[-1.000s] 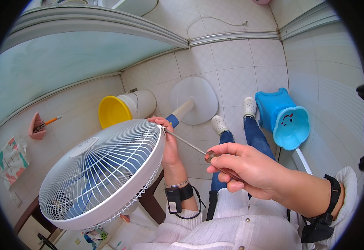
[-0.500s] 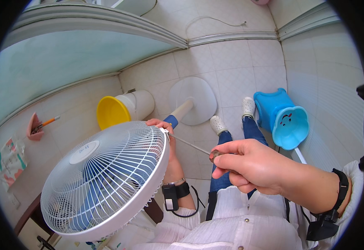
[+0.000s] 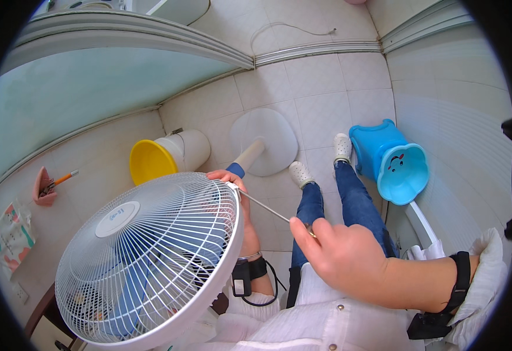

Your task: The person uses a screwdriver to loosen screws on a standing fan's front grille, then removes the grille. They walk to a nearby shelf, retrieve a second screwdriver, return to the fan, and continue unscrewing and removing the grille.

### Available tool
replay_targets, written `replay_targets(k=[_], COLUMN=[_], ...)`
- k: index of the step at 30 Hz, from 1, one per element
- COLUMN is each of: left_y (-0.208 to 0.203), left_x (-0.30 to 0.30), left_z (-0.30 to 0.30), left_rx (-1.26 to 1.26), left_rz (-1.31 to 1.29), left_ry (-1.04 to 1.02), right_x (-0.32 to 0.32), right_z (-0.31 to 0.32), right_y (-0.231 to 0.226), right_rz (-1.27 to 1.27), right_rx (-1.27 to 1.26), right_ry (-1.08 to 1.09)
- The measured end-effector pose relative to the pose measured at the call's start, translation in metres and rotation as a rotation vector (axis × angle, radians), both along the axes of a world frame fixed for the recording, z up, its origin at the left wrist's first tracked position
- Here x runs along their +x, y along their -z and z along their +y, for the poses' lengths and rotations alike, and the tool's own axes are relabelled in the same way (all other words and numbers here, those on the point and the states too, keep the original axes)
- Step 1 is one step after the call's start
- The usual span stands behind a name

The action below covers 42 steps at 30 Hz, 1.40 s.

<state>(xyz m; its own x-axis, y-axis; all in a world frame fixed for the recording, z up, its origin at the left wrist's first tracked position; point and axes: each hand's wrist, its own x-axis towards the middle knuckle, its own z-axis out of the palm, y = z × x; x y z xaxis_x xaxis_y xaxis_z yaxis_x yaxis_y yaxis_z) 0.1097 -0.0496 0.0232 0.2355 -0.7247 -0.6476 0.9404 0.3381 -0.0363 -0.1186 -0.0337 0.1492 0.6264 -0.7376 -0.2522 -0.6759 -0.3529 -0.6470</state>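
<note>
A white standing fan's round wire guard tilts face-up at the left, its grille fitted in a white rim. My left hand is closed at the rim's right edge, fingertips showing on top and the rest partly behind the guard. Beside those fingers is a small white clip on the rim. A thin metal screwdriver meets the rim by the clip. Its other end is in my right hand, which is closed around the handle and hides most of it. The fan's pole rises from a pale rounded base.
A white bucket with a yellow inside lies beyond the fan. To the right of my white shoes are a blue stool and a light-blue basin. A pink wall holder hangs at left. A cable lies on the far floor.
My right hand has turned over and rolled the screwdriver handle, its back now facing up. The screwdriver tip stays by the rim clip. My left hand keeps its place on the rim.
</note>
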Motion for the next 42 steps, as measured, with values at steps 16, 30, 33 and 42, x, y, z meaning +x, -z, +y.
replay_targets(k=[16,30,33,42], left_y=[0.005,0.010,0.010,0.012], left_x=[0.005,0.009,0.011,0.012], left_z=[-0.003,-0.009,-0.007,-0.005], left_rx=[0.030,0.047,0.031,0.029], left_rz=[0.032,-0.140,-0.123,-0.096], left_ry=[0.043,0.031,0.039,0.032], right_x=[-0.022,-0.017,-0.025,-0.020], right_z=[-0.027,-0.025,-0.040,-0.023], right_y=[0.019,0.002,0.001,0.020], right_rz=[-0.703,-0.242,-0.528,-0.640], right_rx=[2.156,0.563,1.484,2.024], right_ry=[1.071,0.296,0.729,0.826])
